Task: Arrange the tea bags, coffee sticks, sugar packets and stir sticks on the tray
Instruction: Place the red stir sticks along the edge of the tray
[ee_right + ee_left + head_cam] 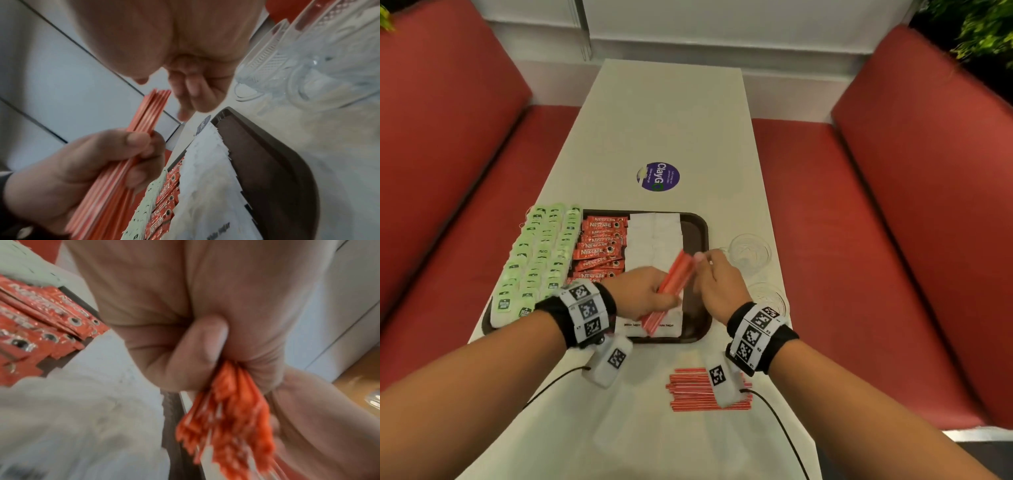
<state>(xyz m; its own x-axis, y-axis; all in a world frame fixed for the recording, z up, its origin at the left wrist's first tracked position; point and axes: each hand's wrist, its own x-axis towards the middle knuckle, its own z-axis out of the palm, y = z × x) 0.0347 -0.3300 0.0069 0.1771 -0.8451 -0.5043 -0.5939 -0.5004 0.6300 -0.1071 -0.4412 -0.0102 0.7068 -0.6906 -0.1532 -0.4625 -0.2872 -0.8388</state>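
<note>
A brown tray (697, 240) holds rows of green tea bags (537, 253), red coffee sticks (599, 246) and white sugar packets (654, 236); its right strip is bare. Above that strip my left hand (643, 294) grips a tilted bundle of red stir sticks (674, 277), the thumb across it (197, 353). My right hand (717, 281) hovers at the bundle's far end (158, 97) with loosely bent fingers (191, 87) and holds nothing. More stir sticks (698, 387) lie in a flat pile on the table near me, partly hidden by my right wrist.
Two clear glass cups (750, 253) (770, 298) stand on the table just right of the tray. A round purple sticker (658, 176) sits beyond the tray. Red bench seats (859, 240) flank the narrow white table (671, 113).
</note>
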